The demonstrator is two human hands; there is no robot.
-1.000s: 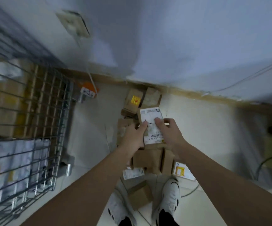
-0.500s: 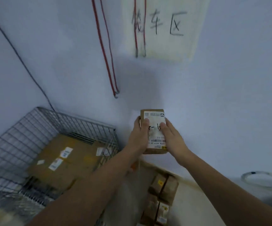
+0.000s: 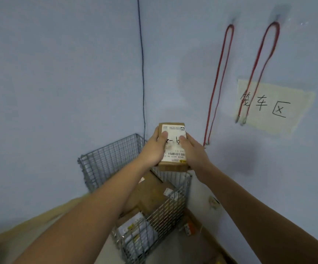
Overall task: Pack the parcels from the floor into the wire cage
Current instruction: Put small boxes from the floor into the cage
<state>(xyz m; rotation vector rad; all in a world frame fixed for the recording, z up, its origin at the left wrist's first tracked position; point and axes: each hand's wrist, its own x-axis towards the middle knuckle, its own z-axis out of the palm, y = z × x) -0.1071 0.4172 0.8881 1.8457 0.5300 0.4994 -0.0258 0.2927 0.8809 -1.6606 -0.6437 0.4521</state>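
Both hands grip one small brown cardboard parcel with a white shipping label: the left hand curls round its left side, the right hand round its right (thumbs on the label). Arms outstretched, they hold it above the grey wire cage, which holds cardboard boxes.

Parcel above wire cage, in corner.

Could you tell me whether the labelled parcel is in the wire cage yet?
Not yet: both hands hold the parcel above the wire cage.
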